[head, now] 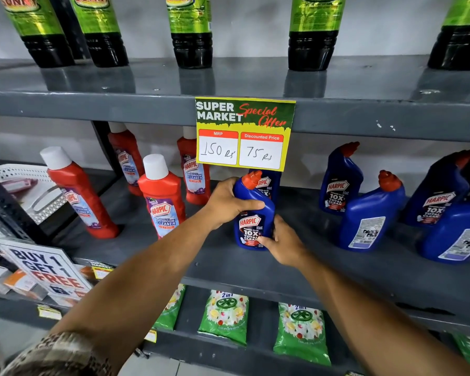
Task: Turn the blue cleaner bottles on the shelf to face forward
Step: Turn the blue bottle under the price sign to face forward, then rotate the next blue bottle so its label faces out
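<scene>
**Blue cleaner bottle gripped by both hands on the middle shelf**

Far left, partly cut off: white perforated basket (17, 175) with a dark-red item inside, too blurred to identify. Below it, "BUY 1 GET 1 FREE" sign (48, 270). Four red bottles (162, 196) with white caps upright on the grey shelf (228, 264), labels toward the camera; tops of the two rear ones hidden by the shelf above. At centre, yellow price card (244, 134) hung from the upper shelf edge, covering most of a blue bottle behind it.

Just below the card, blue bottle (253, 210) with red cap, upright near the shelf front, "HARPIC 10X" label facing forward. Left hand (225, 202) wrapped closed around its neck and shoulder, thumb across the front; right hand (285, 242) closed on its lower right side, fingertips on the label.

To the right, one rear bottle (339, 180) label forward; beside it a turned bottle (369, 215) showing its white back label. At the far right edge, two more blue bottles cut off, the nearer with back label out. Above, dark bottles (192, 31) with green labels, tops out of frame; below, green packets (225, 316).
</scene>
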